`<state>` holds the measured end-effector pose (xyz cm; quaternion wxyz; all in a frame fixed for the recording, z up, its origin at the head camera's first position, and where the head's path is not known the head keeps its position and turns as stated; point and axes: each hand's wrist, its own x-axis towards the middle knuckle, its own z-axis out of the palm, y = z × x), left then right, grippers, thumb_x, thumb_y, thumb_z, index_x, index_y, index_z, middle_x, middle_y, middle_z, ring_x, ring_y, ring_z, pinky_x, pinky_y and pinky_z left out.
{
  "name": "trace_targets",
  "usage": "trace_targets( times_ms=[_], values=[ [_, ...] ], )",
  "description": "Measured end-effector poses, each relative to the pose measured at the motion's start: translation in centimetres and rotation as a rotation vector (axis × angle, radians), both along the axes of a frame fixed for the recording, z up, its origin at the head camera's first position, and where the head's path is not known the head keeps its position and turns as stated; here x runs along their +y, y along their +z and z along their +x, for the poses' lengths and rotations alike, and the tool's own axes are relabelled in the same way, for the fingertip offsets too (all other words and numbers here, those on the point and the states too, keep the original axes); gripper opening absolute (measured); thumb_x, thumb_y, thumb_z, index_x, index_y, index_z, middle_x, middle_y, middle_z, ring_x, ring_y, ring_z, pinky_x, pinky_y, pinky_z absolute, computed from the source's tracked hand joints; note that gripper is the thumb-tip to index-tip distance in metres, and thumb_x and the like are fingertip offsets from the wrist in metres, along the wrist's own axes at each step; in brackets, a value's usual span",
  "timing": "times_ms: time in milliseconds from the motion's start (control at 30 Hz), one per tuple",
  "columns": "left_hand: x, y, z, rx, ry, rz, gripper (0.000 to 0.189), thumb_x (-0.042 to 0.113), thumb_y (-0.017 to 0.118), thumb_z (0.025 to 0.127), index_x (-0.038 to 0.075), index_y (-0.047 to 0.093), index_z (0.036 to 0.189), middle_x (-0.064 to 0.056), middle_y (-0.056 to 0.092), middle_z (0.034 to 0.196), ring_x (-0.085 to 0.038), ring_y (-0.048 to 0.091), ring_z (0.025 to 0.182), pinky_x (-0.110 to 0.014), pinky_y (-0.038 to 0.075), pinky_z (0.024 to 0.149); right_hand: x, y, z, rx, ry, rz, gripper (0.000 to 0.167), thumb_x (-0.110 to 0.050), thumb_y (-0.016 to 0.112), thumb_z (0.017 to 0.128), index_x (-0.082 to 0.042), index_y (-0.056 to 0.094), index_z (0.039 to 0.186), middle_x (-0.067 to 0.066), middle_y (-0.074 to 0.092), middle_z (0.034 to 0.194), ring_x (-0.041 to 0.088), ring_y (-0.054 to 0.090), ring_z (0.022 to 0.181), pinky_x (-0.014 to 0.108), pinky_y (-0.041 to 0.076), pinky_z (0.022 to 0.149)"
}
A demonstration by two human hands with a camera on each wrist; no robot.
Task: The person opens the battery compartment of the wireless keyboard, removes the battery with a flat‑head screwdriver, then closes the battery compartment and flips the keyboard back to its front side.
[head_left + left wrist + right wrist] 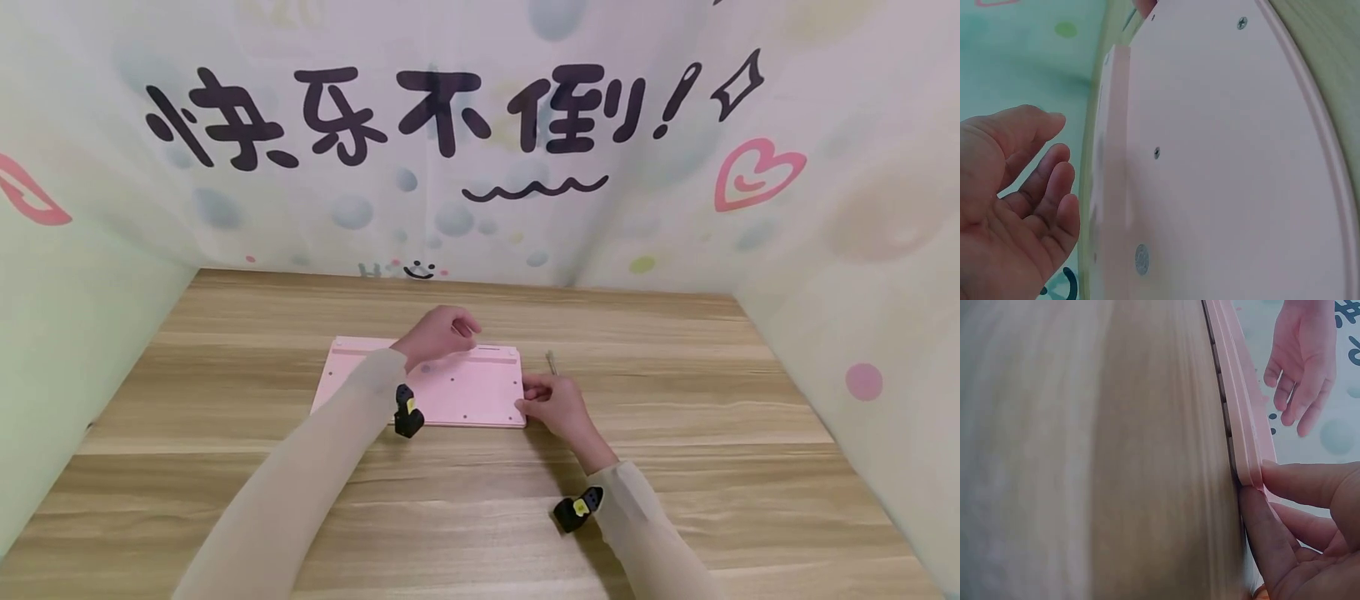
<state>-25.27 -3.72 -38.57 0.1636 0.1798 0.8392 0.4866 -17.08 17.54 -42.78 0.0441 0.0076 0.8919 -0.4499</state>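
A pink keyboard (480, 396) lies face down on the table, its flat underside dotted with small screws (1157, 152) and a raised strip along the far edge. The right hand (557, 404) pinches the keyboard's right end near the front corner. In the right wrist view, thumb and fingers meet on the edge of the keyboard (1244, 437), where dark gaps between keys show underneath. Over the far edge hovers the left hand (441, 332), fingers loosely bent and holding nothing. The left wrist view shows that palm (1016, 212) apart from the keyboard.
A thin greyish rod-like item (551, 362) lies on the wooden table (450, 517) just beyond the right hand. Behind the table hangs a printed cloth (525, 233) with large dark characters, and walls of pale cloth stand at both sides.
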Motion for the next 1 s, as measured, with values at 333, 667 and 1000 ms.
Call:
trace_targets(
  times_ms=[333, 667, 1000],
  values=[
    [1.4, -0.8, -0.5, -0.028, 0.019, -0.039, 0.025, 0.0, 0.065, 0.081, -0.002, 0.061, 0.106, -0.008, 0.058, 0.094, -0.019, 0.052, 0.088, -0.028, 0.045, 0.078, 0.0, 0.0, 0.1, 0.024, 0.012, -0.012, 0.032, 0.004, 0.072, 0.073, 0.006, 0.065, 0.104, 0.007, 0.062, 0.076, 0.015, 0.057, 0.069, 0.024, 0.049, 0.06],
    [2.1, -1.5, -1.2, -0.002, -0.025, -0.17, 0.015, 0.003, 0.068, 0.079, 0.004, 0.066, 0.094, -0.004, 0.056, 0.088, -0.018, 0.049, 0.085, -0.027, 0.042, 0.076, 0.0, 0.2, 0.1, 0.011, 0.004, -0.009, 0.033, 0.003, 0.073, 0.073, 0.005, 0.065, 0.105, 0.006, 0.062, 0.075, 0.014, 0.057, 0.069, 0.024, 0.049, 0.06],
    [2.2, -0.4, -0.6, 0.035, -0.068, -0.242, 0.013, 0.003, 0.066, 0.081, 0.005, 0.067, 0.094, -0.005, 0.057, 0.092, -0.018, 0.049, 0.089, -0.029, 0.041, 0.08, 0.0, 0.2, 0.1, 0.015, 0.008, -0.009, 0.033, 0.003, 0.073, 0.072, 0.004, 0.066, 0.104, 0.006, 0.062, 0.075, 0.014, 0.056, 0.069, 0.024, 0.049, 0.06]
  ],
)
